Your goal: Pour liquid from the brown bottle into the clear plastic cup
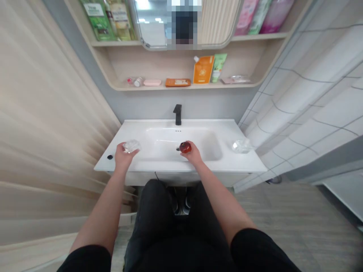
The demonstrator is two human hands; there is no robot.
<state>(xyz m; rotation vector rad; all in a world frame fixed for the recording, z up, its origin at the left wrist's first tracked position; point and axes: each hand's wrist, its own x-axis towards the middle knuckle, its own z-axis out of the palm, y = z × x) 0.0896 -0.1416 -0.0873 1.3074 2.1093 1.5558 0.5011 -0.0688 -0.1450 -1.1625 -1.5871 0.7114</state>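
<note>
From my end I see the right hand (193, 153) with its fingers clamped around a glossy dark red round item (186, 147), held above the white basin (210, 141); I can't tell exactly what it is. The left hand (123, 155) has its thumb and fingers curled around a clear faceted container (132, 146) over the left side of the sink, and I can't tell whether that touches the countertop (153, 165). A small black piece (110, 157) lies just beside this hand. Another clear container (241, 146) stands at the right end. Behind the basin is a black faucet (177, 114), and above it an orange pouch (203, 70) leans on the shelf (159, 88).
</note>
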